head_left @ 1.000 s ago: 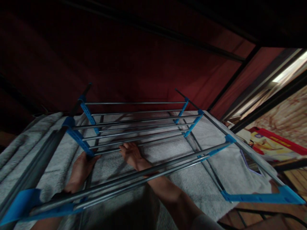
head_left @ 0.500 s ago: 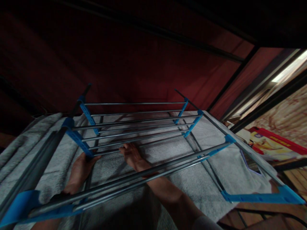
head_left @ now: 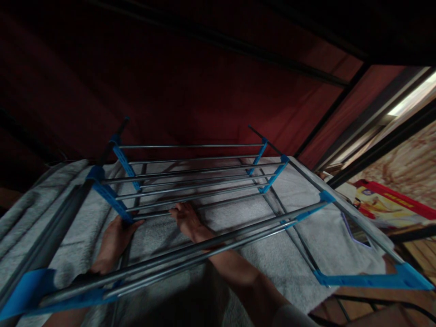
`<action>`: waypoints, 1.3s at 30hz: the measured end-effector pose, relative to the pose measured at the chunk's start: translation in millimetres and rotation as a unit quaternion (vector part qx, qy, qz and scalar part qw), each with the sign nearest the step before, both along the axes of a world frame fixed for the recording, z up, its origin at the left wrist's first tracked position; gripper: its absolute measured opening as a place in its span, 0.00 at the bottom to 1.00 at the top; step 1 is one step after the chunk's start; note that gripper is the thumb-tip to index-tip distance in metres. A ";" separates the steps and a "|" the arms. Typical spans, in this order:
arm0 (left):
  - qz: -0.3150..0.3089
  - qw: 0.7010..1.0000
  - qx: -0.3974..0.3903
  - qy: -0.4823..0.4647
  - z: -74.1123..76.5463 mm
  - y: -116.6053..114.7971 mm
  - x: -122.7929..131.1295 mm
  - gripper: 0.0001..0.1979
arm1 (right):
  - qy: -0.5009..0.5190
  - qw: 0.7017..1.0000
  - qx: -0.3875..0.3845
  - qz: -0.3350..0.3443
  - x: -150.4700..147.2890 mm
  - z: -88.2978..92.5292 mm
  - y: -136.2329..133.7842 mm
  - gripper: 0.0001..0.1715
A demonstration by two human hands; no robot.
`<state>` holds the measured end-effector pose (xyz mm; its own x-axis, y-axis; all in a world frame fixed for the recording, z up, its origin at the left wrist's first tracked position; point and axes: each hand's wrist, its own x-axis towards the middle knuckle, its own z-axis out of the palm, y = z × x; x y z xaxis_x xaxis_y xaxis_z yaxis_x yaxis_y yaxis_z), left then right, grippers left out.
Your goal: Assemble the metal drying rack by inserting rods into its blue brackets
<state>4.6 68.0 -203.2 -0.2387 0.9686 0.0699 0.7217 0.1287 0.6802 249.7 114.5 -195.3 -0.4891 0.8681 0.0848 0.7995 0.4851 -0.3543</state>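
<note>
A rack of grey metal tubes point(head_left: 218, 244) and blue plastic brackets point(head_left: 108, 196) lies on its side over a grey blanket. My left hand point(head_left: 114, 238) is closed around the lower end of the left middle bracket, where a tube meets it. Reaching between the tubes, my right hand point(head_left: 185, 221) has its fingers wrapped on the lowest tube point(head_left: 155, 214) of that same tier, a short way right of the bracket. The far ends of the tubes sit at another blue bracket point(head_left: 275, 175) on the right. Part of each forearm passes behind the nearer tubes.
The grey blanket point(head_left: 272, 268) spreads under the rack. A dark red fabric wall point(head_left: 190, 91) stands behind it. At the right are a dark post point(head_left: 384, 145), a red and yellow box point(head_left: 391, 204) and a purple-edged flat object point(head_left: 356, 231).
Both hands keep their places on the rack. The near left bracket and tubes have shifted very slightly in view; little else differs.
</note>
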 end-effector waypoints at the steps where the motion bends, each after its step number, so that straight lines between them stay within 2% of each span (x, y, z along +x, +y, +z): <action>1: 0.000 1.000 -0.001 0.003 0.0 -0.1 0.2 0.25 | 0.005 1.000 0.001 0.012 0.3 -0.6 0.3 0.19; 3: 0.007 1.000 -0.004 0.010 0.4 -0.3 1.2 0.26 | 0.016 0.999 -0.002 0.034 0.8 -1.5 1.9 0.20; 10: -0.003 1.000 -0.002 0.013 0.8 -1.0 1.4 0.28 | 0.021 0.999 0.017 0.046 1.2 -10.2 7.2 0.19; 13: -0.019 1.000 0.004 0.011 -6.0 1.1 -2.5 0.25 | 0.035 0.997 0.043 0.057 3.0 -16.1 6.1 0.17; 18: 0.024 0.999 0.018 0.017 -24.4 10.0 -7.8 0.26 | 0.063 0.993 0.059 0.076 4.7 -21.8 4.6 0.20; 21: 0.019 0.999 0.037 0.007 -29.3 12.1 -8.1 0.26 | 0.074 0.992 0.066 0.072 3.1 -24.5 6.3 0.21; 29: 0.010 0.998 0.065 -0.016 -31.5 9.0 -7.2 0.22 | 0.055 0.994 0.064 0.067 -3.4 -30.9 10.6 0.20; 35: 0.021 0.997 0.068 -0.024 -31.4 8.4 -5.3 0.20 | 0.053 0.992 0.068 0.091 -13.2 -26.7 8.0 0.22; 39: 0.006 0.996 0.079 -0.029 -28.5 6.2 -3.5 0.18 | 0.040 0.993 0.068 0.083 -11.7 -24.0 10.3 0.20</action>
